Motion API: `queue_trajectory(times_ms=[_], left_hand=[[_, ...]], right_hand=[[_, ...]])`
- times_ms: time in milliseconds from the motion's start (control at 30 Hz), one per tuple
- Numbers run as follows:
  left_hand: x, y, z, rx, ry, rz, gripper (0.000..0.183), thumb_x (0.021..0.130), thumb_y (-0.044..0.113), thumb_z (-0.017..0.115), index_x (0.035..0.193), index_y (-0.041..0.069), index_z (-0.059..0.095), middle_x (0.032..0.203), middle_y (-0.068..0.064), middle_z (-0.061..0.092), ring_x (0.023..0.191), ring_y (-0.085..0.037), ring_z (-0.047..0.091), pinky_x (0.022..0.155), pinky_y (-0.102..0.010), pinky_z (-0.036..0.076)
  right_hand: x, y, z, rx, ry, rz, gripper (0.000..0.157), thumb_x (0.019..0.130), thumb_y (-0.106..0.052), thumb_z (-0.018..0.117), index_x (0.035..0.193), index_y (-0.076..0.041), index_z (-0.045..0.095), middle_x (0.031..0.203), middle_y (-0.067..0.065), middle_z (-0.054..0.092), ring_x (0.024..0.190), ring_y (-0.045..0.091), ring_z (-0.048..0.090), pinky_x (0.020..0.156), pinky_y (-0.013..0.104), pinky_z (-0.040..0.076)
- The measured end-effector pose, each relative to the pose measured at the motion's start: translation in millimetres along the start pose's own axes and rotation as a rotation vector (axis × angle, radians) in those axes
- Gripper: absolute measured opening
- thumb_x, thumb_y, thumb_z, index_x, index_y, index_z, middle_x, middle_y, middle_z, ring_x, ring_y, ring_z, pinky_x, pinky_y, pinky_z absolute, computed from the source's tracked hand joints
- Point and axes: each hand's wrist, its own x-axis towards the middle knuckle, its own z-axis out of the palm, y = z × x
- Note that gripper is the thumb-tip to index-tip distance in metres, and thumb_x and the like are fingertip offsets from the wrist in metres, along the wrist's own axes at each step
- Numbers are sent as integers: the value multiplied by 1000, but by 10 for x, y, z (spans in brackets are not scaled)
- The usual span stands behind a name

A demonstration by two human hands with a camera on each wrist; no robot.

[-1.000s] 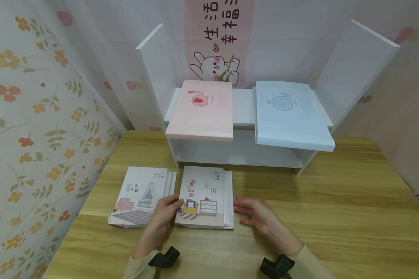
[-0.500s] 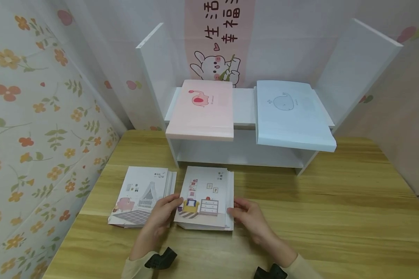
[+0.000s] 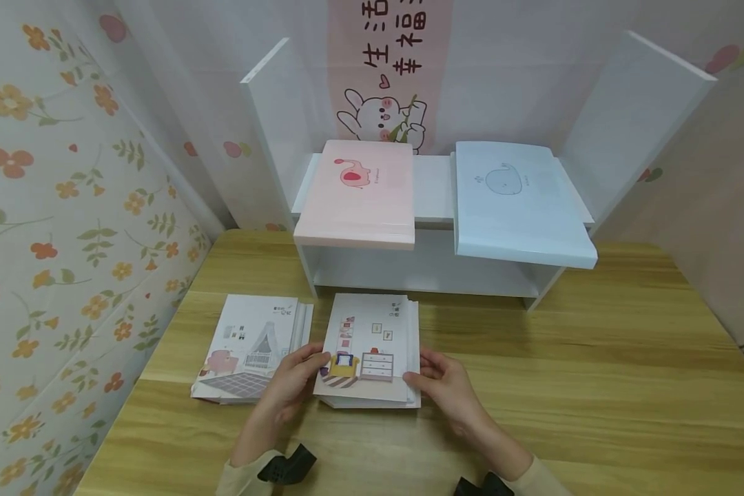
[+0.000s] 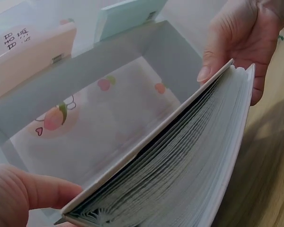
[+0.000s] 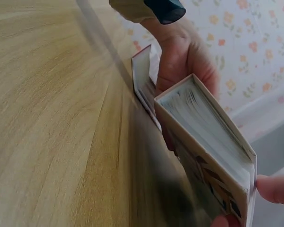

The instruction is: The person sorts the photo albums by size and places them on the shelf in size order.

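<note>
A thick white photo album (image 3: 361, 331) with a drawn armchair and dresser on its cover is gripped at both sides. My left hand (image 3: 294, 379) holds its left edge, thumb on the cover. At the right edge, my right hand (image 3: 448, 391) has its thumb on top and the other fingers lower down. The left wrist view shows the album's many page edges (image 4: 180, 165) fanned between the covers. In the right wrist view the album's page block (image 5: 203, 127) appears above the wood surface. A second white album (image 3: 242, 348) lies just left of my left hand.
Behind the albums stands a white shelf (image 3: 434, 262) with tall side panels. On it lie a pink elephant album (image 3: 359, 196) and a blue whale album (image 3: 514, 207), both jutting over its front. Wooden table (image 3: 632, 386) extends right; a flowered curtain (image 3: 68, 275) hangs left.
My right hand has moved from beside the album to gripping its right edge. The album has shifted slightly right, its near side raised. The other albums and shelf stay put.
</note>
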Motion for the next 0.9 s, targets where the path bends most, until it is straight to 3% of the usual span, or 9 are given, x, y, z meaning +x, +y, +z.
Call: queue_trajectory(times_ms=[500, 900], left_hand=[[-117, 130, 86, -6, -52, 31, 46, 92, 13, 54, 131, -8, 43, 106, -8, 60, 86, -13, 61, 71, -26, 50], [-187, 220, 179, -32, -108, 62, 47, 92, 12, 53, 134, -7, 42, 116, -11, 56, 95, -14, 58, 79, -30, 47]], right_hand=[[-149, -138, -94, 20, 42, -18, 56, 78, 11, 65, 130, 12, 44, 107, 21, 59, 94, 25, 57, 70, 24, 52], [-247, -229, -221, 26, 29, -60, 60, 80, 8, 64, 135, 10, 39, 125, 24, 50, 104, 27, 52, 75, 20, 50]])
